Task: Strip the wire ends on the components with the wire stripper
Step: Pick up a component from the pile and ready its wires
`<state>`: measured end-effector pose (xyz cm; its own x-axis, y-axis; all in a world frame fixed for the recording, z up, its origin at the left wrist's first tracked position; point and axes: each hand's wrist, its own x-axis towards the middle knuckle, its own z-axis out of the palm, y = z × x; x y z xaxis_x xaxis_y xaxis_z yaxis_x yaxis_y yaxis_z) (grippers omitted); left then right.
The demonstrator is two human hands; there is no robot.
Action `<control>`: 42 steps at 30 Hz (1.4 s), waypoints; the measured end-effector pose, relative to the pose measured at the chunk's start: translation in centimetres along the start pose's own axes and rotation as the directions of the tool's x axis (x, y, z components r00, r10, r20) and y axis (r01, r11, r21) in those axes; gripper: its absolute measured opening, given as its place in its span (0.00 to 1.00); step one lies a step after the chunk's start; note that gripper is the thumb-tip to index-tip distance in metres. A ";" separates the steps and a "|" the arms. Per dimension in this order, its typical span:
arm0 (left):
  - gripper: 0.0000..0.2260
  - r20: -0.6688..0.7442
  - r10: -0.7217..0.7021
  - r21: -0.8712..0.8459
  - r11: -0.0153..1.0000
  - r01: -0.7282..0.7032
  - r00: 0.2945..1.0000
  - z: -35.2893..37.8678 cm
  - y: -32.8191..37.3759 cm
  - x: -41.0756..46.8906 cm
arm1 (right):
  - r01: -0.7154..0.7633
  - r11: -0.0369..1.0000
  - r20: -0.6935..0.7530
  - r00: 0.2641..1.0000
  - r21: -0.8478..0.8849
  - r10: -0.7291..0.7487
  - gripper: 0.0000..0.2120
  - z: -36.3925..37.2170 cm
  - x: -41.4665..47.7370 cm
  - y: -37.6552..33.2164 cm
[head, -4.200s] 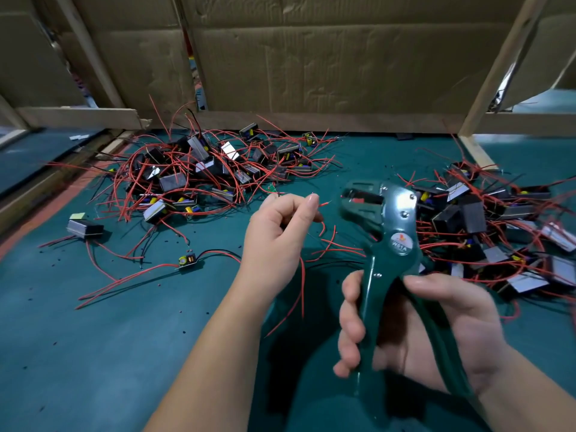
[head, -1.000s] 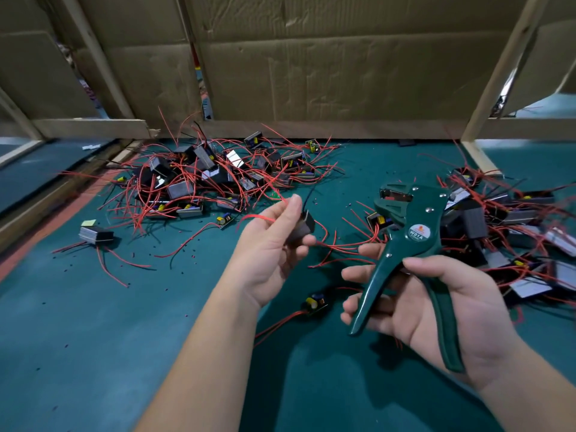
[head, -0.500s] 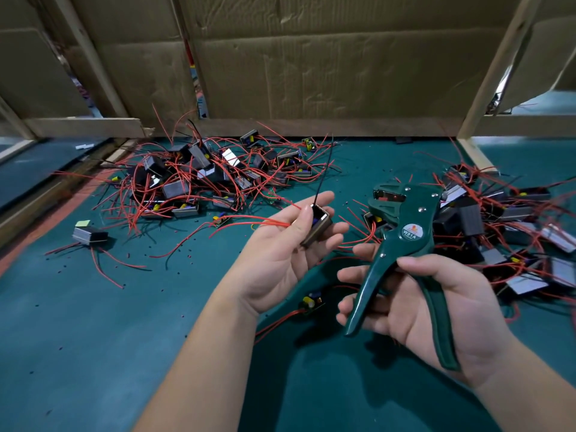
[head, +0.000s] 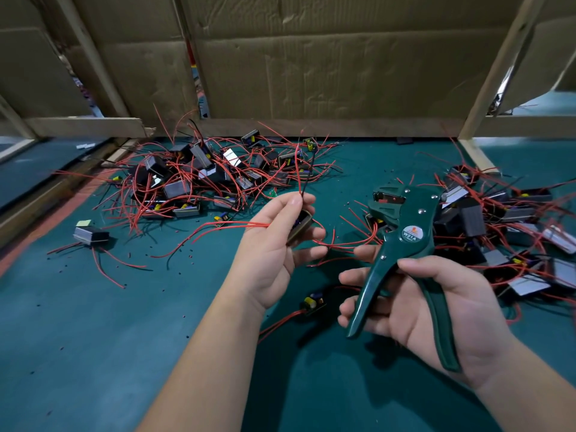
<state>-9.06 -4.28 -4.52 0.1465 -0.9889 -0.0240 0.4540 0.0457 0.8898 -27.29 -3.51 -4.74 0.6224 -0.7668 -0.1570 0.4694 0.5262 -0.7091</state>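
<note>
My left hand (head: 274, 247) holds a small boxed component (head: 300, 228) in its fingers, thumb and forefinger pinching its red and black wires (head: 304, 179), which stand upward. Other red wires trail left from the hand. My right hand (head: 430, 310) grips the green wire stripper (head: 405, 241) by its two handles, jaws pointing up and left, a short way right of the component. The jaws hold no wire.
A pile of components with red wires (head: 212, 176) lies at the back left, another pile (head: 505, 226) at the right. A bare circuit board (head: 313, 302) lies under my hands, a lone boxed component (head: 90, 236) at the left. Cardboard walls (head: 327, 57) stand behind the green table (head: 93, 338).
My left hand has turned the component and gathered its wire pair upright between thumb and forefinger. The stripper has stayed in nearly the same place.
</note>
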 end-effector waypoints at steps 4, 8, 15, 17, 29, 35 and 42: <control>0.11 -0.076 0.037 0.088 0.996 -0.031 0.996 0.1 0.1 0.0 | -0.023 0.999 0.008 1.000 -0.030 0.023 0.33 0.1 -0.1 -0.1; 0.09 -0.049 0.050 0.160 0.986 -0.042 0.998 0.1 0.0 -0.1 | -0.104 0.995 0.150 0.983 -0.005 0.104 0.28 0.1 -0.4 -0.7; 0.04 0.003 0.067 0.175 0.982 -0.067 0.998 0.0 -0.2 -0.2 | -0.264 0.964 0.361 0.903 0.037 0.233 0.24 -0.3 -0.9 -0.9; 0.03 -0.012 0.077 0.161 0.984 -0.074 0.997 0.0 -0.1 -0.2 | -0.255 0.965 0.384 0.898 0.056 0.215 0.23 -0.4 -0.8 -0.9; 0.16 -0.044 0.095 0.210 0.974 -0.083 0.995 -0.1 -0.4 0.0 | -0.182 0.980 0.145 0.971 -0.076 0.191 0.15 0.0 -1.0 -1.0; 0.10 0.154 -0.122 0.195 0.977 0.091 0.981 -0.3 0.2 -0.1 | -0.103 0.987 -0.222 0.972 -0.122 0.074 0.13 0.3 -0.1 -1.4; 0.11 0.084 -0.056 0.287 0.957 0.029 0.995 -0.1 -0.6 -0.2 | 0.016 1.000 -0.016 1.000 0.017 -0.016 0.17 -0.6 -0.7 -1.8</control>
<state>-9.32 -4.06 -5.09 0.0468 -0.9983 -0.0352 0.1865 -0.0259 0.9821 -28.94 -4.19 -3.80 0.6050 -0.7807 -0.1565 0.4901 0.5200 -0.6996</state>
